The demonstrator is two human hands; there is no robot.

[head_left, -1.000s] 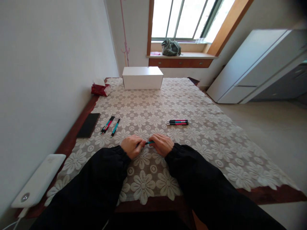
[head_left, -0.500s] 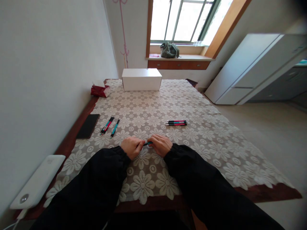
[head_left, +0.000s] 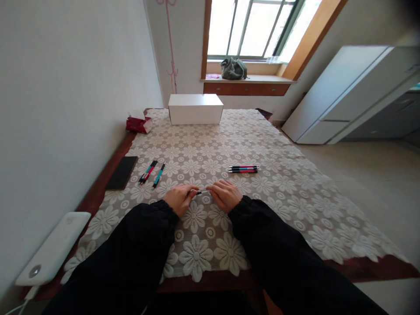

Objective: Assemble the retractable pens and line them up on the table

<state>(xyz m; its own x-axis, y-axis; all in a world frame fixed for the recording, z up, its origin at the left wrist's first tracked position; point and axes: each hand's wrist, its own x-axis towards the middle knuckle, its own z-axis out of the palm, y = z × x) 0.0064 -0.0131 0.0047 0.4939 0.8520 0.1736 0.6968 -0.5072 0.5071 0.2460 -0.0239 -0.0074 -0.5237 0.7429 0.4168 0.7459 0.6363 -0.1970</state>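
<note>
My left hand (head_left: 179, 199) and my right hand (head_left: 225, 194) rest on the lace tablecloth (head_left: 288, 197), fingertips facing each other. Between them they hold a pen (head_left: 202, 192); only a thin pale and dark stretch of it shows, the rest is hidden by my fingers. Left of my hands lie a pair of teal-and-red pens (head_left: 147, 171) and one teal pen (head_left: 158, 174). To the right, farther back, lies a bundle of black-and-red pens (head_left: 243, 169).
A black phone (head_left: 121, 172) lies near the left table edge, a white power bank (head_left: 52, 249) at the near left corner. A white box (head_left: 195, 109) and a red tissue pack (head_left: 138, 123) stand at the far end. White cabinet (head_left: 344, 96) at right.
My hands have drawn slightly apart. The teal middle of the pen seen earlier no longer shows; a thin pale part is now visible between my fingertips.
</note>
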